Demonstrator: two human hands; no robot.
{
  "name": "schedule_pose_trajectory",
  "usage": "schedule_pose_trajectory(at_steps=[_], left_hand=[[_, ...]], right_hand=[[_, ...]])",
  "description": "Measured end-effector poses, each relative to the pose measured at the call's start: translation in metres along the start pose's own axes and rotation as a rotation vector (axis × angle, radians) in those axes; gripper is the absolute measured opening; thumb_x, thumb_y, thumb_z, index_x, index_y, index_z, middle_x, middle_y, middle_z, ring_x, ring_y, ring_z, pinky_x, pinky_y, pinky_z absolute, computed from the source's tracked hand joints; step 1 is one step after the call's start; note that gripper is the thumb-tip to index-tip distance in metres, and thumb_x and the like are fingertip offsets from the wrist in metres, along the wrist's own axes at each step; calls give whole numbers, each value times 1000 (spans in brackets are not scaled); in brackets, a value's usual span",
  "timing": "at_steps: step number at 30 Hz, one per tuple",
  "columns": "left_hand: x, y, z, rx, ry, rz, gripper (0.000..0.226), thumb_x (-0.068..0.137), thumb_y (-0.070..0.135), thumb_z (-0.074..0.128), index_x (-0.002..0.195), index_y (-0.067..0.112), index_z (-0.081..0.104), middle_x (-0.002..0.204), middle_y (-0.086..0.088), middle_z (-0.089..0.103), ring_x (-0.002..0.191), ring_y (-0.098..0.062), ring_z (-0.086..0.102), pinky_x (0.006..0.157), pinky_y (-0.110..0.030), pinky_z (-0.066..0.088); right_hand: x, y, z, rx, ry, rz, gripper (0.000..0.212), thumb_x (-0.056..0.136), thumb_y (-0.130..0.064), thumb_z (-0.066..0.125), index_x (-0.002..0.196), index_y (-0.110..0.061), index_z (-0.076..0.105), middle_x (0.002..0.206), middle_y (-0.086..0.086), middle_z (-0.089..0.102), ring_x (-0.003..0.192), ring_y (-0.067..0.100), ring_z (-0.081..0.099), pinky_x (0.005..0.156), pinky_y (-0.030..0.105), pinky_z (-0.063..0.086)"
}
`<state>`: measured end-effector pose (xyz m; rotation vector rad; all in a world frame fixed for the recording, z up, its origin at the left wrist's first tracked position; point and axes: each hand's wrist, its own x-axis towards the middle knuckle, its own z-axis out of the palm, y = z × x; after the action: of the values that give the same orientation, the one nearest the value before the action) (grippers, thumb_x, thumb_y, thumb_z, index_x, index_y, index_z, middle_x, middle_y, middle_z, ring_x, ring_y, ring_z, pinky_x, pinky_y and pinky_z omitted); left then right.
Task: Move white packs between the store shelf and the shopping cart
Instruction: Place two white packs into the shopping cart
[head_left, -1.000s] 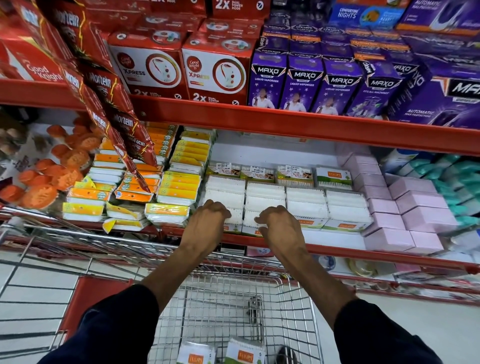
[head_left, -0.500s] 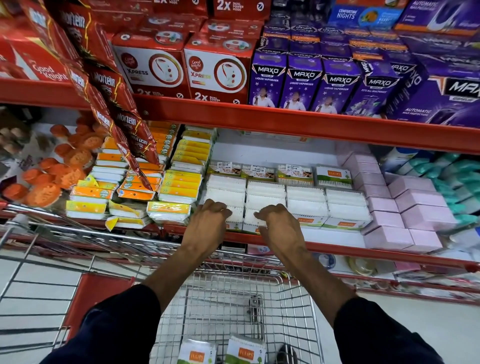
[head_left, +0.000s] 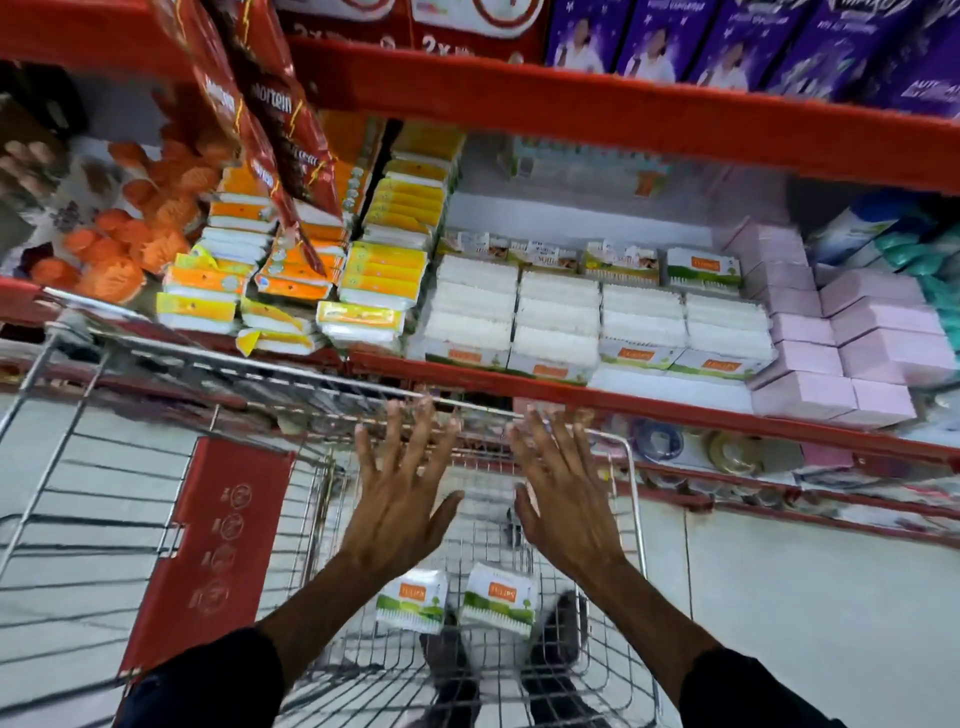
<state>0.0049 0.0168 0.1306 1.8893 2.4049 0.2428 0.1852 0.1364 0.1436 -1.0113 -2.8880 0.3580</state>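
While hovering empty, fingers spread, over shopping cart (head_left: 631, 467) | left hand (head_left: 400, 499), right hand (head_left: 563, 501) | likely reaching next for white packs (head_left: 441, 605) at 6 o'clock

Shop aisle: red store shelf (head_left: 613, 400) stacked with boxed, packaged goods; wire shopping cart (head_left: 636, 525) parked directly below.

- The left hand (head_left: 402, 512) is bare: no glove, ring or watch visible.
- The right hand (head_left: 563, 512) is equally bare, the wrist unadorned.
- Both forearms are uncovered up to dark sleeves (head_left: 208, 680), navy or black, pushed up near the elbows.
- The sleeve fabric looks plain and matte, without visible print or cuffs, though blur at the frame's bottom edge makes that uncertain.
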Motion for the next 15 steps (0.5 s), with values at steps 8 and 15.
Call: schedule_pose_trajectory(at_steps=[8,15], left_hand=[[-76,-24,107,-80,-385,-68,75,94,44,47,155,15,14,163,-19,8,146,-48,13,109,-75,23],[-89,-32,171,-68,-748,-68,75,99,17,48,155,14,0,165,-12,-3,151,-40,1,119,-60,12]], right_hand=[[-48,-5,103,-51,-356,48,83,77,-34,70,149,-14,33,157,14,28,145,34,29,120,52,17],[-65,-1,170,-23,-717,153,83,92,-37,58,154,-12,8,162,13,14,148,32,19,121,45,16]])
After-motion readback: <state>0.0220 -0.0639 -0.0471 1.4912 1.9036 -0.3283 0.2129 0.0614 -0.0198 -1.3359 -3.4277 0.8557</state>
